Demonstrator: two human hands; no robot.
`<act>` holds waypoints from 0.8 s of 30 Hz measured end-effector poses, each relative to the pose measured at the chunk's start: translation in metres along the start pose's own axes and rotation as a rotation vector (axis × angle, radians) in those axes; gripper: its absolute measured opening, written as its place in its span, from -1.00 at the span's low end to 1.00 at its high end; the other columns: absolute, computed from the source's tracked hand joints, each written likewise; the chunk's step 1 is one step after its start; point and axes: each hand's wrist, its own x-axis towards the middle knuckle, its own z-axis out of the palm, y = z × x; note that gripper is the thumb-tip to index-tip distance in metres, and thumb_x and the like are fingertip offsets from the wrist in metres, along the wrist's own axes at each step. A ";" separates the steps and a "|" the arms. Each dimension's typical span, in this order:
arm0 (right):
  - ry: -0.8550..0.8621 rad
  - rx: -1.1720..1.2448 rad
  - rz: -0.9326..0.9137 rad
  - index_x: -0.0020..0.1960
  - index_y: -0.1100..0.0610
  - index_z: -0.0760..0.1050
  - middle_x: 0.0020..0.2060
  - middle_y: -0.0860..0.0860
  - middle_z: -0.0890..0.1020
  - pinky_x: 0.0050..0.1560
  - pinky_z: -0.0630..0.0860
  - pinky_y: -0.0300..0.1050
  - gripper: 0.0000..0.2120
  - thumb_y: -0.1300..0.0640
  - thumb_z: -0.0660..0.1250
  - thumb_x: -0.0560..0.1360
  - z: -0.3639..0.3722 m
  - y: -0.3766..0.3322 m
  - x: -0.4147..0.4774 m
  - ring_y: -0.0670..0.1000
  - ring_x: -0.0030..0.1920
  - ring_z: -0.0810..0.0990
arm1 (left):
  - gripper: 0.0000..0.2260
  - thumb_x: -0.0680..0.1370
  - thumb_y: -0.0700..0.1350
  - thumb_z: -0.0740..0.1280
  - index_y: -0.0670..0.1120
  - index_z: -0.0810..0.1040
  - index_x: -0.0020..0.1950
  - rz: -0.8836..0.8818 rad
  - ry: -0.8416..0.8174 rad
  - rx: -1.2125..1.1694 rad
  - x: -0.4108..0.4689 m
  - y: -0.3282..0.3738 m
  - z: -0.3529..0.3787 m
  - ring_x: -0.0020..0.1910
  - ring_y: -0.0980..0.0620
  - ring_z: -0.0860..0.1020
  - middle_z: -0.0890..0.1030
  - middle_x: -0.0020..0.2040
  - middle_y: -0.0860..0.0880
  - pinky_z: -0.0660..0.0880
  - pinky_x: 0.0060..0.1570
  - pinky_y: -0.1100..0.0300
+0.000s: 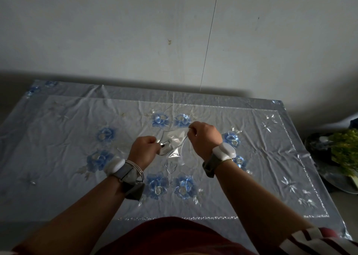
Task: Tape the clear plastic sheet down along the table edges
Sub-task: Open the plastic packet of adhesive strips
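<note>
Stretching clear tape strip (pixel 175 138) between both hands above bench (pixel 302 196) middle. Head view: left hand (pixel 144 148) grip pinched on what looks like tape roll (pixel 164 148), partly hidden; right hand (pixel 204 136) grip pinched narrow on strip's free end. Clear plastic sheet (pixel 64 134) lies wrinkled over floral cloth (pixel 160 120), covering bench. Step judged: pulling off length, none visibly applied. Next calls for severing strip, carrying it to bench edge, pressing across sheet border.

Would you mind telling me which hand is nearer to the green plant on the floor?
Right. The right hand is over the table's middle, on the green plant's side; the left hand is farther away.
</note>
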 end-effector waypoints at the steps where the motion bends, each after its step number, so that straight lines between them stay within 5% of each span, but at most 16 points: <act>1: 0.014 0.027 0.003 -0.04 0.05 0.57 -0.23 0.00 0.63 -0.28 0.40 -0.17 -0.81 0.09 0.18 0.50 -0.001 -0.002 0.000 0.07 -0.23 0.58 | -0.72 0.29 -0.24 0.29 -0.10 0.39 -0.63 0.013 -0.022 -0.021 0.002 0.002 -0.001 -0.56 0.02 0.27 0.29 -0.66 0.03 0.22 -0.43 0.17; 7: -0.045 0.517 0.101 0.02 0.13 0.61 -0.32 -0.04 0.65 -0.26 0.54 -0.28 -0.77 0.28 0.23 0.47 -0.012 -0.015 0.003 -0.12 -0.35 0.61 | -0.51 0.54 0.08 0.14 -0.05 0.44 -0.56 -0.045 -0.265 -0.546 0.005 -0.012 -0.014 -0.58 0.06 0.34 0.46 -0.58 0.00 0.28 -0.45 0.22; 10: -0.027 0.673 0.093 0.02 0.19 0.61 -0.37 -0.09 0.64 -0.36 0.54 -0.37 -0.76 0.33 0.22 0.47 -0.024 -0.027 0.001 -0.23 -0.46 0.56 | -0.41 0.52 0.32 -0.02 -0.06 0.45 -0.45 -0.184 -0.147 -0.671 0.006 -0.021 -0.015 -0.47 0.03 0.36 0.49 -0.47 -0.03 0.29 -0.40 0.22; 13: -0.023 0.828 0.055 -0.03 0.19 0.62 -0.38 -0.08 0.67 -0.35 0.56 -0.28 -0.77 0.36 0.21 0.49 -0.042 -0.045 -0.001 -0.13 -0.44 0.59 | -0.43 0.46 0.40 -0.01 -0.05 0.52 -0.11 -0.342 -0.088 -0.640 0.004 -0.027 -0.014 -0.13 -0.03 0.55 0.58 -0.12 -0.05 0.43 -0.18 0.08; 18: -0.047 1.279 0.122 -0.17 0.17 0.62 -0.42 0.02 0.68 -0.38 0.50 -0.17 -0.74 0.37 0.19 0.48 -0.064 -0.060 0.005 0.01 -0.40 0.55 | -0.31 0.33 0.49 0.10 0.04 0.43 0.24 -0.400 -0.410 -1.047 0.001 -0.017 -0.010 0.29 -0.24 0.41 0.48 0.22 -0.07 0.40 0.17 -0.26; 21: -0.081 1.401 0.378 -0.19 0.18 0.63 -0.32 0.10 0.67 -0.39 0.53 -0.17 -0.80 0.30 0.24 0.49 -0.059 -0.044 0.009 0.07 -0.30 0.56 | -0.25 0.22 0.50 0.19 0.07 0.51 0.24 -0.345 -0.560 -1.194 0.001 -0.003 -0.008 0.28 -0.28 0.46 0.56 0.26 -0.10 0.41 0.17 -0.32; 24: -0.192 1.308 0.562 -0.14 0.16 0.59 -0.19 0.11 0.59 -0.37 0.52 -0.13 -0.82 0.27 0.22 0.53 -0.040 -0.011 0.008 0.03 -0.28 0.57 | -0.50 0.34 0.30 0.26 0.02 0.57 0.13 -0.349 -0.442 -1.069 0.003 0.008 -0.008 0.09 -0.21 0.57 0.62 0.11 -0.13 0.50 0.05 -0.19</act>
